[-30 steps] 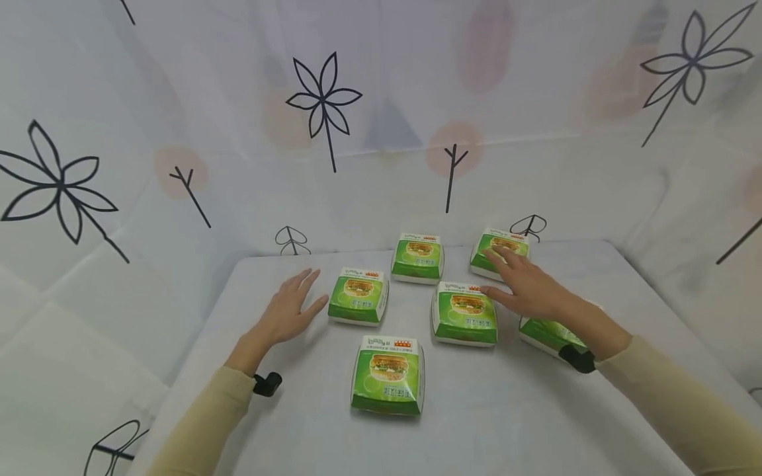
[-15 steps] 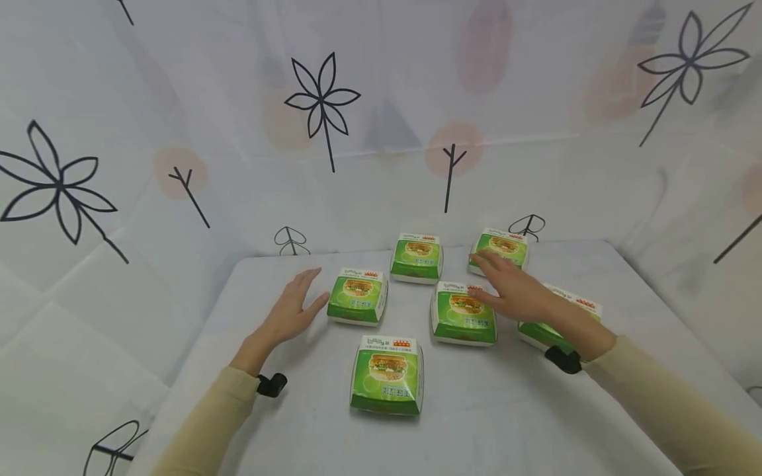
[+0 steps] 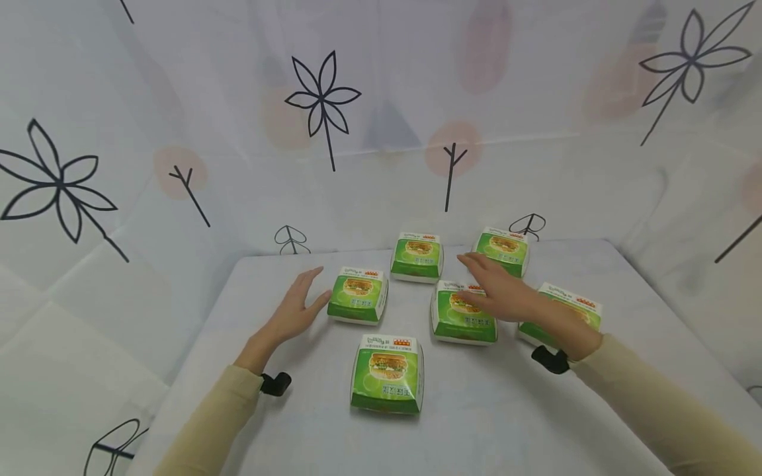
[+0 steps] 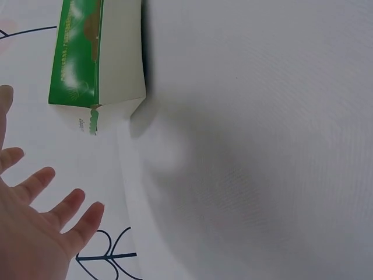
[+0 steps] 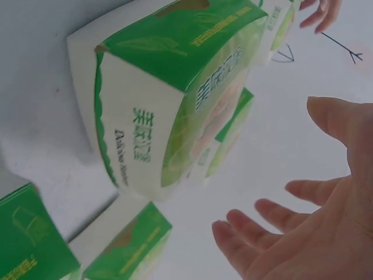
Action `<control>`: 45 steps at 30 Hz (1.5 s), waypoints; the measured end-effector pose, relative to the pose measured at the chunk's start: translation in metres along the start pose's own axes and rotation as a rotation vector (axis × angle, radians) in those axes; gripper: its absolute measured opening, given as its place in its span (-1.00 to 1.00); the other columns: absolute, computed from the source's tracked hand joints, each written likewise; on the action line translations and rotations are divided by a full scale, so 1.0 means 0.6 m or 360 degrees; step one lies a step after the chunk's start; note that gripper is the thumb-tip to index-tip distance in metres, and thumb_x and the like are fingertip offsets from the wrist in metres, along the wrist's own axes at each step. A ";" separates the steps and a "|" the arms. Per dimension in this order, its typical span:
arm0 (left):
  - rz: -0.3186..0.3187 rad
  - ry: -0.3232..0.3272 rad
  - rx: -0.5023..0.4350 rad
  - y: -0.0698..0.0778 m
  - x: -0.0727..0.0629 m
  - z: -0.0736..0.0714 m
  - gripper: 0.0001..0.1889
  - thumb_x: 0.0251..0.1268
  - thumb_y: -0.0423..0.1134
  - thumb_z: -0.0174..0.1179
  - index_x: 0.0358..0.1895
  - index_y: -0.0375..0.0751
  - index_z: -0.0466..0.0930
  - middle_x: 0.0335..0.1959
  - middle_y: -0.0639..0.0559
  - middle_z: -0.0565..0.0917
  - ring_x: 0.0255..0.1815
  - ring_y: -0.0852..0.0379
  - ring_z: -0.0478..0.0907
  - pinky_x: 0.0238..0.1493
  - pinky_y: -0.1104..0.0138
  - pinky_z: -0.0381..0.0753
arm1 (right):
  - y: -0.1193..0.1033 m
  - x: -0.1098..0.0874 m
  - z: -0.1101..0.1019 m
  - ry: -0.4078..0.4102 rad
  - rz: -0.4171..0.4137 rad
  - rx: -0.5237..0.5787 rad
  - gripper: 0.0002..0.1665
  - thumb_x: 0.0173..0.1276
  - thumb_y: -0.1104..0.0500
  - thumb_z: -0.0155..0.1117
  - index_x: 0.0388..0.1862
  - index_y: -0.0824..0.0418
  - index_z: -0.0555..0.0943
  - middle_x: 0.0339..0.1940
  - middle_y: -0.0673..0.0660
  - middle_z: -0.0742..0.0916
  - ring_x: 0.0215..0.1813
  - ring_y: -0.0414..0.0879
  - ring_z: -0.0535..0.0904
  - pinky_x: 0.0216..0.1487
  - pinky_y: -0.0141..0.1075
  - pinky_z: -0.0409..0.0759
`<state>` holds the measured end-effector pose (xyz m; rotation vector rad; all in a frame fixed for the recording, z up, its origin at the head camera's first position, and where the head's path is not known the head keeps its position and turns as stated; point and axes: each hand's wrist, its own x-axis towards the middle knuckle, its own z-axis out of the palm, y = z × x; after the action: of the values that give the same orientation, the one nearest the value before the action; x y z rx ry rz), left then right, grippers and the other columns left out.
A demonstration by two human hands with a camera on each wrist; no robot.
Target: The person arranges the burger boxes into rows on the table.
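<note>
Prob. reaching | L grip (image 3: 293, 309) beside L-box (image 3: 357, 295), R grip (image 3: 499, 287) over mid-box (image 3: 460, 326), twd tabletop (image 3: 321, 436) far edge; both splayed, holding nil | nxt: prob. needing curl

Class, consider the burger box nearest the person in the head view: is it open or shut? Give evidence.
Shut: the nearest box shows its printed top lying flat, with no flap raised.

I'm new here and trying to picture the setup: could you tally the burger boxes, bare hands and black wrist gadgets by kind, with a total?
Burger boxes: 6
Bare hands: 2
Black wrist gadgets: 2
Total: 10
</note>
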<state>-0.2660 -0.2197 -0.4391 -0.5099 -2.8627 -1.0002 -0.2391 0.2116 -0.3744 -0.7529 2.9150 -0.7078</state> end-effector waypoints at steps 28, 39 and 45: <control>-0.0211 -0.0051 -0.0295 -0.002 0.000 0.025 -0.27 0.60 0.16 0.01 0.65 -0.03 0.01 0.58 -0.20 0.22 0.49 -0.29 0.31 0.37 -0.13 0.45 | -0.053 0.056 0.034 -0.0083 -0.0102 0.0242 -0.12 0.58 -0.03 0.18 0.62 0.38 0.09 0.59 0.47 0.20 0.56 0.39 0.20 0.46 0.28 0.28; -0.0340 -0.0088 -0.0386 0.000 -0.006 0.032 -0.24 0.56 0.26 0.00 0.65 0.06 0.01 0.59 -0.15 0.22 0.51 -0.26 0.30 0.40 -0.20 0.38 | -0.077 0.085 0.048 -0.0134 -0.0089 0.0318 -0.14 0.58 -0.02 0.18 0.61 0.40 0.11 0.59 0.46 0.23 0.58 0.35 0.16 0.51 0.24 0.23; -0.0393 -0.0107 -0.0424 0.001 -0.008 0.034 -0.22 0.55 0.28 0.00 0.65 0.06 0.01 0.60 -0.15 0.22 0.52 -0.26 0.28 0.38 -0.23 0.38 | -0.091 0.108 0.053 -0.0187 -0.0013 0.0414 -0.14 0.57 -0.03 0.18 0.61 0.40 0.12 0.59 0.43 0.26 0.60 0.33 0.12 0.54 0.22 0.17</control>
<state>-0.2605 -0.2081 -0.4553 -0.2092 -2.9182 -1.4419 -0.2666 0.1255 -0.3744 -0.7490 2.6465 -0.9829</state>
